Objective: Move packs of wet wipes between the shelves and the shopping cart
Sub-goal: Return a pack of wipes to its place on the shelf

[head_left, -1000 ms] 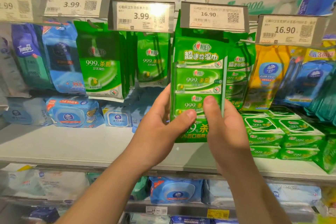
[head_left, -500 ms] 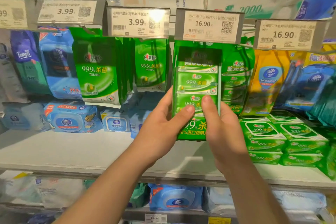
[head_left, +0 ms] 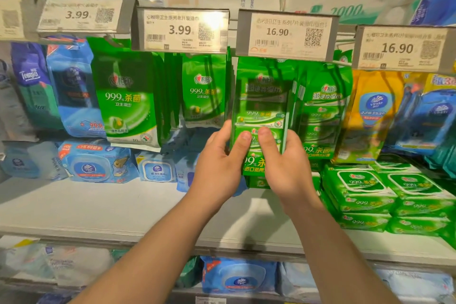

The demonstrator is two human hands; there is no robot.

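A tall green multipack of wet wipes (head_left: 261, 111) stands upright in front of the hanging row, its top tucked under the 16.90 price tag (head_left: 286, 34). My left hand (head_left: 219, 165) grips its lower left edge, thumb on the front. My right hand (head_left: 283, 168) grips its lower right edge, thumb beside the other thumb. More of the same green multipacks (head_left: 320, 108) hang right behind and to the right. The shopping cart is out of view.
Smaller green packs (head_left: 128, 96) and blue packs (head_left: 71, 86) hang to the left. Flat green packs (head_left: 385, 192) are stacked on the grey shelf (head_left: 98, 207) at right, blue tubs (head_left: 96, 163) at left. Yellow packs (head_left: 370, 111) hang at right. A lower shelf holds blue packs (head_left: 237, 276).
Both hands have carried the green multipack up and back toward the hanging row; its top has slid under the 16.90 tag. The thumbs have moved closer together.
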